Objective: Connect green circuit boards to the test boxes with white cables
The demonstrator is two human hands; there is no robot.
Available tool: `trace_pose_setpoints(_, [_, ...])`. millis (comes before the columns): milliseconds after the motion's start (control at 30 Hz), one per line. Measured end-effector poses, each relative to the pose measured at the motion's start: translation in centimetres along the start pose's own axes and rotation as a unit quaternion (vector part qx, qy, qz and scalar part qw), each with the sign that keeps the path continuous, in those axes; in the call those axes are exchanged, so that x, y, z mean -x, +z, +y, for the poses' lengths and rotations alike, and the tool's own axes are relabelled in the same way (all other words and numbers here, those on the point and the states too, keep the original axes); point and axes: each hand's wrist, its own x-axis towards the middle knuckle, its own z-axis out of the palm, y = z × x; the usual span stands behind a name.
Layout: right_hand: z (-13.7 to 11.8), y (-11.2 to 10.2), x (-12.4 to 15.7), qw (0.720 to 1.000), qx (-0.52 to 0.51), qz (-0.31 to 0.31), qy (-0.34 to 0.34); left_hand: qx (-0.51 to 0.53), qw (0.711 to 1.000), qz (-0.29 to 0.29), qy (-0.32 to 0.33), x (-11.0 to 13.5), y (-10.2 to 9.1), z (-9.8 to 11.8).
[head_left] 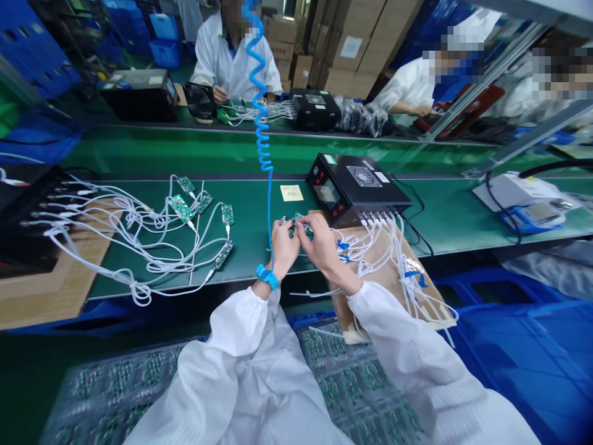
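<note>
My left hand (284,246), with a blue wrist strap (267,277) at its wrist, is closed on a small green circuit board (291,230) at the bench's front edge. Fingers of my right hand (319,243) pinch at the same board from the other side. Much of the board is hidden by the fingers, and I cannot make out whether a cable plug is in them too. Just right of my hands stands a black test box (356,188) with a small screen and red buttons. White cables (370,247) run out of its near side.
Several circuit boards (180,208) on white cables (143,241) lie to the left, wired to another black box (28,228). A coiled blue cord (259,93) hangs in front. Trays of boards (115,389) lie below. Co-workers (236,55) sit across the bench.
</note>
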Motion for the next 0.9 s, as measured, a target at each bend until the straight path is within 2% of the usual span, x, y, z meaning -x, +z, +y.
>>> trace_pose_setpoints(200, [0.1, 0.0, 0.0, 1.000, -0.024, 0.008, 0.013, -0.034, 0.999, -0.014, 0.001, 0.1, -0.4, 0.4])
trace_pose_setpoints(367, [0.1, -0.5, 0.1, 1.000, -0.019, 0.022, 0.010, -0.051, 0.998, -0.026, -0.035, 0.4, -0.2, 1.4])
trace_pose_setpoints(567, [0.7, -0.8, 0.3, 0.997, 0.027, 0.071, -0.012, -0.075, 0.991, -0.097, -0.059, 0.5, -0.3, 2.3])
trace_pose_setpoints(733, [0.3, -0.9, 0.4, 0.999, 0.046, 0.017, -0.017, -0.073, 0.984, -0.130, -0.100, 0.8, -1.4, 3.0])
trace_pose_setpoints(900, [-0.6, -0.8, 0.9, 0.996, 0.067, 0.024, -0.050, -0.042, 0.987, -0.121, -0.097, 0.9, -1.3, 2.7])
